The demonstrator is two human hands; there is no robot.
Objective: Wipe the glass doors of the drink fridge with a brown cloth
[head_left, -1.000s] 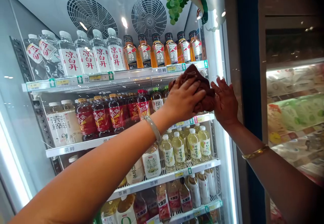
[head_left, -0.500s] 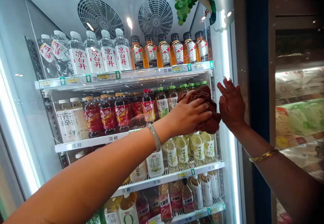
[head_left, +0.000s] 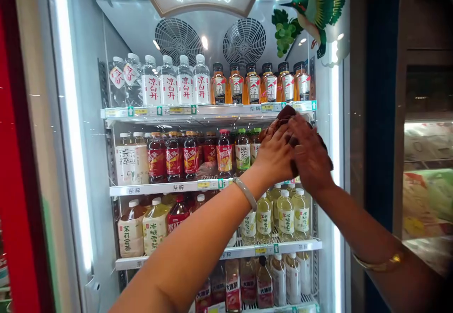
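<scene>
A crumpled dark brown cloth (head_left: pixel 286 114) is against the glass door of a lit drinks fridge. My left hand (head_left: pixel 276 152), with a pale bangle at the wrist, holds the cloth to the glass. Partly overlapping it is my right hand (head_left: pixel 312 155), its fingers stretched out over the cloth and the left fingertips. A gold-coloured bangle (head_left: pixel 380 263) circles the right wrist. Motion blurs the right fingers a little, and the two hands hide part of the cloth. Behind the glass, near the hands, stand green-capped tea bottles (head_left: pixel 243 150).
Shelves behind the glass carry clear water bottles (head_left: pixel 170 84), amber bottles (head_left: pixel 253 86), red-labelled tea bottles (head_left: pixel 173 158) and pale yellow bottles (head_left: pixel 285 214). A bird decoration (head_left: pixel 314 13) sits at the upper right. A dark frame (head_left: pixel 380 115) and another lit display (head_left: pixel 428 162) are at the right.
My right hand has moved left from the bare glass onto the cloth and left hand. The cloth sits slightly higher and further right. The view has shifted, showing more of the fridge's left side.
</scene>
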